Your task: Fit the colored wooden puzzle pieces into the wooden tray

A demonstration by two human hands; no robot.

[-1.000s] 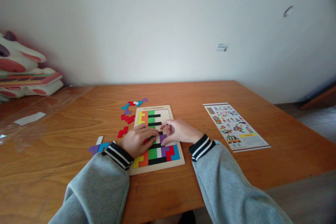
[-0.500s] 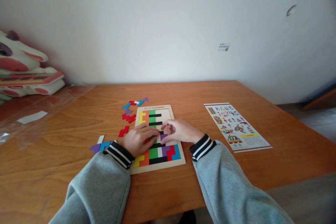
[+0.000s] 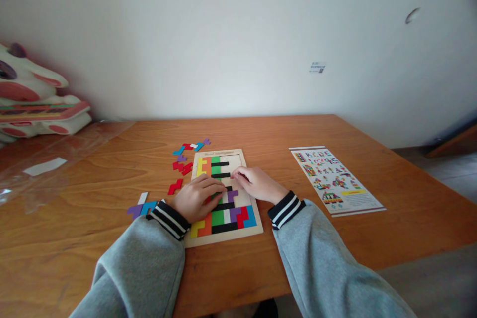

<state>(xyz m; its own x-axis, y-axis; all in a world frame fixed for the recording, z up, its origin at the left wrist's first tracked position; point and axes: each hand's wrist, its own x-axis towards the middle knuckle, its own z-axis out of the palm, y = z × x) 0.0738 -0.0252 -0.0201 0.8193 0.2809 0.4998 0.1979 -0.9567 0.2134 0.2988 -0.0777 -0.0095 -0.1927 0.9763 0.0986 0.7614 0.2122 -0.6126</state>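
Head view showed both hands on the puzzle board (image 3: 194, 244), which lay lengthwise away from the person on the bench (image 3: 93, 179). Left hand (image 3: 196, 198) rested flat, released. Right hand (image 3: 257, 184) was nearer the purple piece (image 3: 231, 194), fingertips just beside it; whether it gripped, I could not tell.

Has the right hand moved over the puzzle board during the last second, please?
Yes. The right hand has lowered flat onto the puzzle board, its fingers releasing the purple piece, which now lies exposed beside the hand.
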